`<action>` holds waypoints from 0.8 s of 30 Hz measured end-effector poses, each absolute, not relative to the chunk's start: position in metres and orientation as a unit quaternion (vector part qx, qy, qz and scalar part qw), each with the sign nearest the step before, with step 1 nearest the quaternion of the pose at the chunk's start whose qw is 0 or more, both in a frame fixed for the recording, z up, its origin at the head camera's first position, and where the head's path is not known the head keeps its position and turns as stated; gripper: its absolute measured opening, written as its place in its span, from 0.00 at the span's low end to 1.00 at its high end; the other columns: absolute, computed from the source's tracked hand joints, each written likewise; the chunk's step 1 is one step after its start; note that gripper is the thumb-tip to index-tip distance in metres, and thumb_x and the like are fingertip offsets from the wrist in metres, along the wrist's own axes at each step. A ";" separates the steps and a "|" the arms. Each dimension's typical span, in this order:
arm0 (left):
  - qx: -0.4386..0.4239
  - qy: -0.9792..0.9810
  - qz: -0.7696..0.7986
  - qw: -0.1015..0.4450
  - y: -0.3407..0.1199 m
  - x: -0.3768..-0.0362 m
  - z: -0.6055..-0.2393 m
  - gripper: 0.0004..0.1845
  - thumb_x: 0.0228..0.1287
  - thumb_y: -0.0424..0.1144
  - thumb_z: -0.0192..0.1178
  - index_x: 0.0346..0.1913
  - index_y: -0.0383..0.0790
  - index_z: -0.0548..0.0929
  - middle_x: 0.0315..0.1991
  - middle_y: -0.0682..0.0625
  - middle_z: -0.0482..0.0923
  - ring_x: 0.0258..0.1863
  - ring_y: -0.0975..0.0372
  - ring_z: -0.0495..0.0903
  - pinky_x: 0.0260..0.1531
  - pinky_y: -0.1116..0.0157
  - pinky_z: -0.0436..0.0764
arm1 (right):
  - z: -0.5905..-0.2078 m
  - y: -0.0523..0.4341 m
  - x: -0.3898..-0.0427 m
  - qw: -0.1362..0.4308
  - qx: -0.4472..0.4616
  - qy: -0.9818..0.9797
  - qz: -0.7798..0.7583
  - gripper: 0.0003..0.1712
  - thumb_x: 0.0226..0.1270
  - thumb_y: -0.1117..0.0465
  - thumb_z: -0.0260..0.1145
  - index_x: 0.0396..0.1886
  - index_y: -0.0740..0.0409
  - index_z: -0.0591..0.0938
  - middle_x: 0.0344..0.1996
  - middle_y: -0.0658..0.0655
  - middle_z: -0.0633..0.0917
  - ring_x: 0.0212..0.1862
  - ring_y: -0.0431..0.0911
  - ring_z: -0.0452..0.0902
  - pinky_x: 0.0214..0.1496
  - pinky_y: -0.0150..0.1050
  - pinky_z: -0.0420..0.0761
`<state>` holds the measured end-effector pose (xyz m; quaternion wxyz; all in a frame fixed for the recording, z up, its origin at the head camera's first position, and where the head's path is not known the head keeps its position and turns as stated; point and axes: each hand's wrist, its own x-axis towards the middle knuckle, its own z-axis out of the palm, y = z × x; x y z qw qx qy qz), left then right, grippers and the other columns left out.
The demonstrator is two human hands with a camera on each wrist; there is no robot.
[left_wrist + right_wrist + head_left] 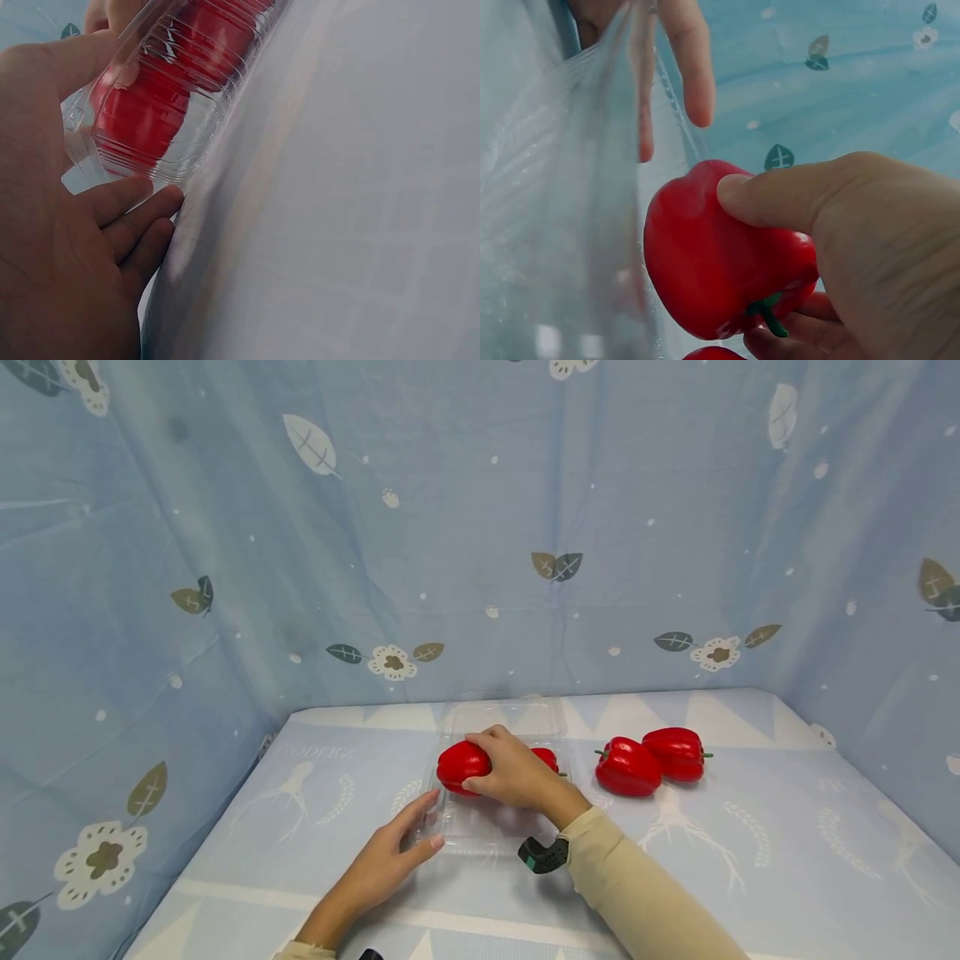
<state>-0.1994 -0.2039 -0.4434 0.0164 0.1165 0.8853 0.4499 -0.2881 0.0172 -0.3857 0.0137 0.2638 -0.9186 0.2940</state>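
My right hand [513, 772] grips a red bell pepper [462, 767], thumb on one side and fingers on the other, over the left part of a clear plastic container [480, 835]. The pepper's green stem [769, 311] points toward the palm in the right wrist view. Partly behind that hand, another red bell pepper [545, 757] sits in the container. My left hand [382, 860] is by the container's left front corner, fingers extended and thumb apart. In the left wrist view, its fingertips [169, 196] are close to the ribbed wall; whether they touch it I cannot tell.
Two more red bell peppers, one in front [628, 767] and one behind [677, 754], lie against each other right of the container. The container's clear lid [501, 717] is folded back toward the curtain [480, 527]. A patterned cloth [300, 827] covers the table.
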 end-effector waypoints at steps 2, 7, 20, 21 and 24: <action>0.115 0.885 0.451 0.018 -0.204 -0.199 -0.443 0.36 0.61 0.58 0.60 0.71 0.58 0.62 0.69 0.59 0.62 0.66 0.58 0.66 0.65 0.48 0.63 | -0.386 0.016 -0.288 0.018 0.266 -0.921 0.285 0.40 0.55 0.47 0.71 0.68 0.46 0.70 0.55 0.51 0.74 0.52 0.46 0.74 0.48 0.45 0.81; 0.114 0.884 0.453 0.019 -0.204 -0.199 -0.442 0.36 0.61 0.58 0.60 0.71 0.58 0.62 0.69 0.59 0.62 0.66 0.58 0.66 0.65 0.48 0.63 | -0.389 0.013 -0.287 0.025 0.269 -0.925 0.268 0.40 0.54 0.47 0.72 0.67 0.46 0.70 0.55 0.52 0.73 0.52 0.47 0.74 0.48 0.47 0.81; 0.116 0.886 0.448 0.017 -0.204 -0.199 -0.442 0.36 0.61 0.59 0.60 0.71 0.58 0.62 0.69 0.58 0.62 0.67 0.58 0.65 0.65 0.48 0.62 | -0.389 0.010 -0.282 0.029 0.258 -0.935 0.242 0.40 0.53 0.46 0.73 0.67 0.47 0.71 0.55 0.53 0.72 0.52 0.48 0.74 0.50 0.49 0.81; 0.115 0.886 0.448 0.018 -0.204 -0.199 -0.442 0.36 0.61 0.59 0.60 0.71 0.58 0.62 0.69 0.58 0.62 0.67 0.58 0.65 0.65 0.48 0.62 | -0.389 0.010 -0.282 0.029 0.258 -0.936 0.239 0.40 0.53 0.46 0.73 0.67 0.47 0.72 0.55 0.54 0.72 0.52 0.48 0.74 0.50 0.50 0.81; 0.114 0.887 0.448 0.018 -0.204 -0.198 -0.442 0.36 0.61 0.59 0.60 0.71 0.58 0.62 0.70 0.58 0.61 0.67 0.57 0.64 0.65 0.48 0.62 | -0.390 0.010 -0.282 0.034 0.260 -0.939 0.224 0.41 0.52 0.46 0.74 0.67 0.47 0.72 0.55 0.55 0.73 0.53 0.48 0.74 0.50 0.50 0.81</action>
